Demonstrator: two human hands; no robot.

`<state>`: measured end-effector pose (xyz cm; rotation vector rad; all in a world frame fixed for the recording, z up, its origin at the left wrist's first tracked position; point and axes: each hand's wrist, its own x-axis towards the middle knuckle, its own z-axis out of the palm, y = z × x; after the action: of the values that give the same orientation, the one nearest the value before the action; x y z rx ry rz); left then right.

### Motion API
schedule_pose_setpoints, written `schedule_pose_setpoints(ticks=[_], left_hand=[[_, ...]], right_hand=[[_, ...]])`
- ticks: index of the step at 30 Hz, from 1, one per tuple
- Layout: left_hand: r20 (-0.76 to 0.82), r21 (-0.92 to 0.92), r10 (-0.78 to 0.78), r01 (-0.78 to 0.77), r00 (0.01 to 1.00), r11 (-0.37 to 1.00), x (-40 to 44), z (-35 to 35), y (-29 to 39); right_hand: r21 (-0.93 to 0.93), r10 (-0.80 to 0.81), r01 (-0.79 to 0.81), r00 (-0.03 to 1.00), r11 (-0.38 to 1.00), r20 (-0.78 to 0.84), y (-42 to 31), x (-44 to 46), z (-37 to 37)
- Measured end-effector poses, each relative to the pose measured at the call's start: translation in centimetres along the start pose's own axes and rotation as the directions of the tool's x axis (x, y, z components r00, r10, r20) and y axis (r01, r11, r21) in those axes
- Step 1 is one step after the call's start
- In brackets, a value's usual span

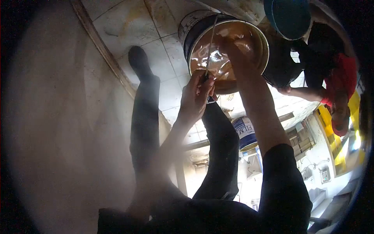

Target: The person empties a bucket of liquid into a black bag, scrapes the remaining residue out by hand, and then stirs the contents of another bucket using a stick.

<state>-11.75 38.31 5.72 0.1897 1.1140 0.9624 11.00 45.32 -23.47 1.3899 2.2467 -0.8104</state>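
A bucket (pixel 265 46) with a pale rim holds a glossy brown liquid (pixel 218 54), its mouth turned toward me. A thin wire handle (pixel 211 45) crosses the mouth, and my left hand (pixel 199 89) is closed around its dark grip beside the rim. My right arm reaches over the rim into the bucket. At its end my right hand (pixel 230 46) is down at the liquid, brown like it, and the fingers cannot be made out.
The scene appears upside down. My legs stand on stained floor tiles (pixel 167 93). A blue-and-white labelled bucket (pixel 245 132) is behind. At the right a person in red (pixel 343 78) reaches toward a dark container (pixel 282 64), near a teal tub (pixel 290 17). A wall (pixel 58 117) fills the left.
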Motion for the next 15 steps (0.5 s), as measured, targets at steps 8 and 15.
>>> schedule_pose_setpoints(ticks=[8, 15], left_hand=[[0.025, 0.098, 0.007, -0.009, 1.0, 0.995, -0.1, 0.1, 0.0], [0.022, 0.134, 0.002, -0.005, 1.0, 0.991, 0.1, -0.3, 0.3]], right_hand=[[0.047, -0.082, 0.079, 0.996, 0.996, 0.045, -7.0, -3.2, 3.7], [0.029, -0.09, 0.089, 0.995, 0.996, 0.039, -1.8, -5.9, 0.9]])
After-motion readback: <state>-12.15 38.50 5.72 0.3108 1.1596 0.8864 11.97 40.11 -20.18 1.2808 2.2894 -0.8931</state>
